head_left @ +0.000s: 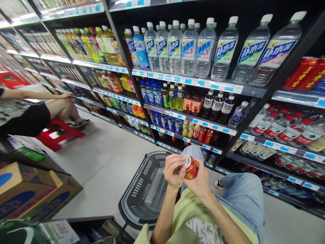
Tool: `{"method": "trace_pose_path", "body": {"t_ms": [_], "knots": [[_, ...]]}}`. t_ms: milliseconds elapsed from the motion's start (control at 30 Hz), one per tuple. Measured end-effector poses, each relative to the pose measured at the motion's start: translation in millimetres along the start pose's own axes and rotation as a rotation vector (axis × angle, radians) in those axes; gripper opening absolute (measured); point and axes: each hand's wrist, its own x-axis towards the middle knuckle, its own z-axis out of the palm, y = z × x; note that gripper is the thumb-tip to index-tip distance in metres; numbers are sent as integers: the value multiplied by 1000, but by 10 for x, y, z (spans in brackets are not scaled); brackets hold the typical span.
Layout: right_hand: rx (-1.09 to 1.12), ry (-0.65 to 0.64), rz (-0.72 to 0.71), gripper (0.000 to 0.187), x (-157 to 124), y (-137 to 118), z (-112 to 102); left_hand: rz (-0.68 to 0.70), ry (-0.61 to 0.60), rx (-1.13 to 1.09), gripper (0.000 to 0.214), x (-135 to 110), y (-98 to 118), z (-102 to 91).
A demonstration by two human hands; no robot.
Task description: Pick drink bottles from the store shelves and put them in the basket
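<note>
A red drink can with yellow lettering and a silver top is held in front of my lap, its lid tilted up toward me. My left hand wraps the can's left side, with fingers at the lid's rim. My right hand grips it from the right and below. Just left of my hands a grey shopping basket with a slotted bottom stands on the floor. My jeans-clad knee is bent to the right.
Shelves of bottled drinks rise ahead, with cans lower down. At left a person sits on a red stool. Cardboard boxes stand at lower left. Grey floor runs between them and the shelves.
</note>
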Motion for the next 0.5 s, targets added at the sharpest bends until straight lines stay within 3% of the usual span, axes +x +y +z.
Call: {"method": "trace_pose_path", "body": {"t_ms": [133, 267, 400, 500], "knots": [[237, -165, 98, 66, 49, -41, -93, -355, -28, -284, 26, -31, -25, -5], [734, -385, 250, 61, 7, 35, -111, -666, -97, -534, 36, -71, -65, -25], [1189, -628, 515, 66, -109, 116, 3, -692, -107, -613, 36, -102, -93, -17], [1368, -718, 603, 82, -114, 58, 50, -672, -118, -575, 35, -114, -104, -12]]}}
